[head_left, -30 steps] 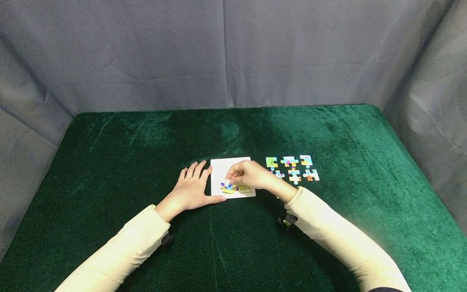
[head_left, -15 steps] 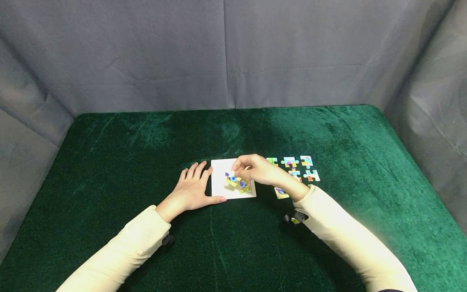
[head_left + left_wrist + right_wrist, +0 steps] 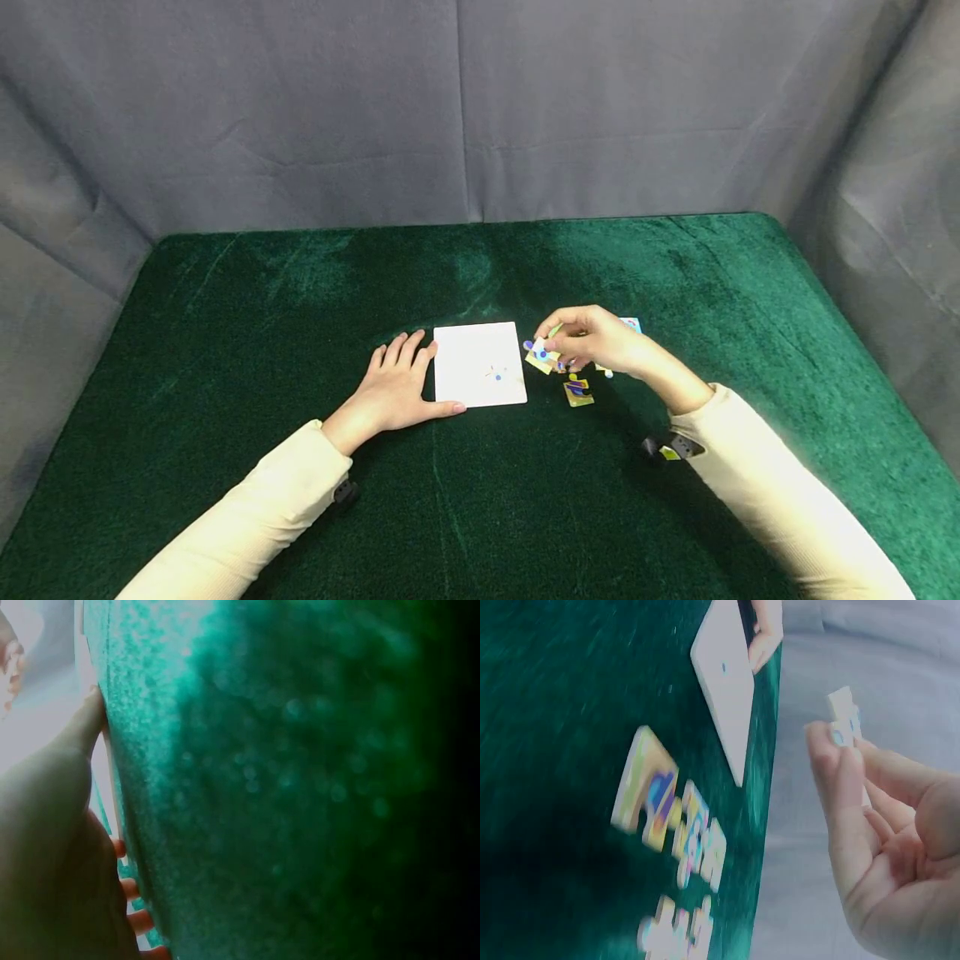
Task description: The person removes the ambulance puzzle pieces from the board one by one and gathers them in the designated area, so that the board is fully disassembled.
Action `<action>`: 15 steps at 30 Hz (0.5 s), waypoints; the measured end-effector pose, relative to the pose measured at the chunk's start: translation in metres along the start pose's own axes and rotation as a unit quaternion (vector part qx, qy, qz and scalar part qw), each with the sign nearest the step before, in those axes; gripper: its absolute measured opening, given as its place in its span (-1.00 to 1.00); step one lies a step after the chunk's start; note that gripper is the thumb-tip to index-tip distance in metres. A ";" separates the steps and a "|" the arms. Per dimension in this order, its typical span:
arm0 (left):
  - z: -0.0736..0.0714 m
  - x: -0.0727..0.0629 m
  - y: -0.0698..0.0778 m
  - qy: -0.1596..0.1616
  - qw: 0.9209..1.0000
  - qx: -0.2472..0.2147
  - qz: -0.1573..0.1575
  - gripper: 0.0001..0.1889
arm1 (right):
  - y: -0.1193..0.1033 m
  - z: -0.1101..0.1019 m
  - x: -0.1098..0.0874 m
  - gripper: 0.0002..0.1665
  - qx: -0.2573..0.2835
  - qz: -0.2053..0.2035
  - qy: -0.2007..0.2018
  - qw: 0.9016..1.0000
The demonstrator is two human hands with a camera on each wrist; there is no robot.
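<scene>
In the head view my left hand (image 3: 393,385) lies flat with fingers spread at the left side of a white square puzzle board (image 3: 476,358). Its thumb touches the board's near left corner. To the right of the board, my right hand (image 3: 600,337) pinches a yellow, white and blue jigsaw puzzle piece (image 3: 540,356) between thumb and fingers, raised above the cloth. The right wrist view shows the held piece (image 3: 844,720) nearly edge-on; whether a second piece is with it I cannot tell. Small blue marks show on the board's white face.
A yellow and purple corner piece (image 3: 577,392) lies on the green cloth (image 3: 300,292) below the right hand. Several other loose puzzle pieces (image 3: 694,829) lie beyond it, mostly hidden by that hand in the head view. A grey curtain (image 3: 337,108) hangs behind the table.
My right hand has lifted away from the board and moved right with the puzzle piece. The coloured pieces seen on the board's near right part are gone from it. My left hand stays put.
</scene>
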State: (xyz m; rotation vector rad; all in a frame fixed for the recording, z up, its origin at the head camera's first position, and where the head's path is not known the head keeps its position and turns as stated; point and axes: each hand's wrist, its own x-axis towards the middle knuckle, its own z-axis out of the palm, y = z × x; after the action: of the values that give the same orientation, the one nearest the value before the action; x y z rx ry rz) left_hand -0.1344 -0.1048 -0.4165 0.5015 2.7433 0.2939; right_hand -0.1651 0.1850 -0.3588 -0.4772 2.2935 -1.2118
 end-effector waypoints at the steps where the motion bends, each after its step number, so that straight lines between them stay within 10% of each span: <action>1: 0.000 0.000 0.000 0.001 1.000 0.001 0.001 0.05 | 0.002 -0.003 -0.003 -0.75 0.002 0.001 0.002 1.000; 15: 0.001 0.001 -0.001 -0.003 1.000 0.000 -0.006 0.06 | 0.033 -0.027 -0.032 -0.61 -0.005 0.010 -0.015 1.000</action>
State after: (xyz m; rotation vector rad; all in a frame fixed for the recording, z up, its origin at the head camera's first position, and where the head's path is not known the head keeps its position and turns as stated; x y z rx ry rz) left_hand -0.1354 -0.1050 -0.4177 0.4857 2.7395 0.2888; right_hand -0.1569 0.2377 -0.3650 -0.4721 2.2744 -1.1768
